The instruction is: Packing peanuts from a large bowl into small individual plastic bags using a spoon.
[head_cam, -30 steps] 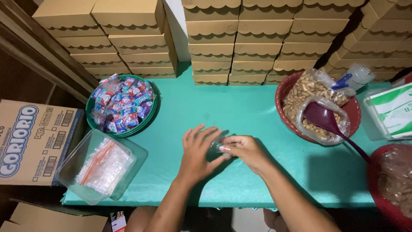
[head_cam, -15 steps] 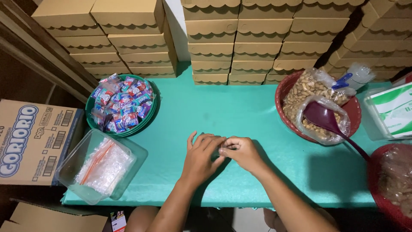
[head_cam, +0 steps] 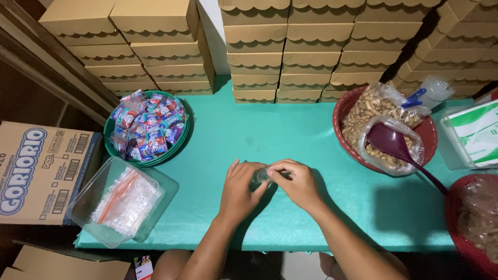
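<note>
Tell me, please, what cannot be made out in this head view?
- Small clear item: mostly hidden between the left hand and right hand, so its kind is unclear.
- Red bowl at the right: cut off by the picture's edge.
- Clear tub: its thin plastic contents are too blurred to identify.

Premises are serving as a small food-packing station. Tan folded boxes are standing in stacks across the top of the frame, a green bowl of wrapped sweets is sitting at upper left, a red basin of peanuts at right, clear bags in a tub at lower left.
</note>
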